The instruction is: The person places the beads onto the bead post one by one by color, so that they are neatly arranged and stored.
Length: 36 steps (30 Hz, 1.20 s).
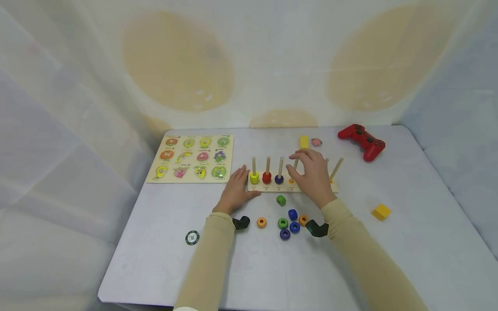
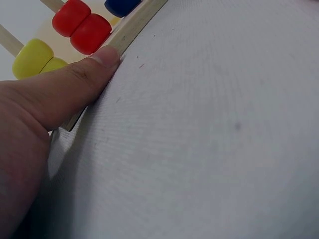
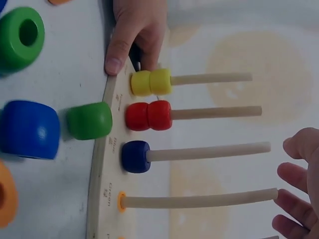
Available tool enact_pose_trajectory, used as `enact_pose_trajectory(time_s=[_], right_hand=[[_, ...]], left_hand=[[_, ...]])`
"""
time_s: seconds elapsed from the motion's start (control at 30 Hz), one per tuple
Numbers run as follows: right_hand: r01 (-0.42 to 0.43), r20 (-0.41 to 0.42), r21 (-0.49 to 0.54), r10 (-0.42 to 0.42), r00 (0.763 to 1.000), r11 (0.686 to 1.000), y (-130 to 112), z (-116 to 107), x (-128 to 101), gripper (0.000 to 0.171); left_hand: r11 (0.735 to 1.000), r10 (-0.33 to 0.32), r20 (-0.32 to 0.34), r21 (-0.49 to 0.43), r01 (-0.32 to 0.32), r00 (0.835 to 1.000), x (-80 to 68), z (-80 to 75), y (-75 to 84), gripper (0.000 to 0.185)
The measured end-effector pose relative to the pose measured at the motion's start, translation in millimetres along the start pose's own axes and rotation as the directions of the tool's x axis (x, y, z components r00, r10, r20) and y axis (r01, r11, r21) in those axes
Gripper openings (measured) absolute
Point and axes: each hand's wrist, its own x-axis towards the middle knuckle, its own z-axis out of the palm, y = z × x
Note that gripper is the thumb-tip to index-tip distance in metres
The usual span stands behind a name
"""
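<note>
**Steadying the Peg Board, Reaching for a Bare Peg**

While braced at the near-left corner of the pale wooden peg board (image 1: 292,186), left hand (image 1: 235,192) lying flat with relaxed fingers, thumb (image 2: 84,79) pressed against the board's edge. Right hand (image 1: 311,172) hovering over the board's middle pegs, fingers spread and loose, gripping nothing. Yellow wooden rings (image 3: 150,82), red wooden rings (image 3: 148,115) and one dark blue wooden ring (image 3: 135,156) already seated on the board's three leftmost pegs; fourth bare wooden peg (image 3: 199,200) empty, just under the right fingertips (image 3: 291,204).

Best done with the board kept pinned and any ring lowered straight down its peg. Loose green wooden ring (image 1: 281,200) just in front of the board, more coloured rings nearer the body. Open tabletop (image 1: 408,242) right of the board; tabletop's near edge well apart from it.
</note>
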Motion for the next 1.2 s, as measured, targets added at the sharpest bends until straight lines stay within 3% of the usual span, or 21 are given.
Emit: enact_pose_trajectory(time_s=[0.13, 0.23, 0.3, 0.4, 0.5, 0.77, 0.9, 1.07, 1.2], right_hand=[[0.024, 0.006, 0.042, -0.024, 1.0, 0.999, -0.1, -3.1, -18.5, 0.025], [0.048, 0.105, 0.048, -0.052, 0.993, 0.998, 0.0, -4.0, -43.7, 0.024], [0.06, 0.214, 0.035, -0.067, 0.974, 0.998, 1.5, -0.8, -64.2, 0.026], [0.072, 0.38, -0.011, -0.063, 0.923, 0.997, 3.7, 7.3, -96.0, 0.034], [0.074, 0.448, -0.026, -0.054, 0.893, 0.997, 5.9, 15.0, -120.2, 0.042], [0.054, 0.374, -0.045, -0.033, 0.927, 0.998, 9.2, 23.0, -138.9, 0.039], [0.102, 0.326, -0.058, -0.077, 0.942, 0.993, 10.5, 24.2, -141.0, 0.035], [0.159, 0.302, -0.082, -0.128, 0.945, 0.984, 10.4, 25.0, -141.5, 0.029], [0.139, 0.315, -0.086, -0.105, 0.943, 0.987, 9.0, 25.3, -140.9, 0.031]], left_hand=[[1.0, 0.0, 0.0, 0.012, 0.0, 1.0, 0.0, -1.4, 1.0, 0.097], [1.0, 0.01, -0.006, 0.019, -0.01, 1.0, 0.0, -3.3, 2.2, 0.097], [0.999, 0.015, -0.008, 0.028, -0.015, 1.0, 0.5, -4.0, 2.4, 0.096], [0.999, 0.016, -0.009, 0.039, -0.016, 1.0, 2.0, -4.3, 1.7, 0.097], [0.999, 0.008, -0.01, 0.038, -0.008, 1.0, 3.3, -4.1, 0.3, 0.097], [1.0, -0.004, -0.014, 0.008, 0.004, 1.0, 1.4, -0.6, -2.0, 0.097], [1.0, -0.003, -0.01, 0.016, 0.003, 1.0, 0.6, 0.6, -1.9, 0.097], [1.0, -0.003, -0.013, 0.018, 0.003, 1.0, 0.0, 0.5, -0.7, 0.097], [1.0, -0.005, -0.005, 0.013, 0.005, 1.0, -1.6, -0.5, 1.4, 0.097]])
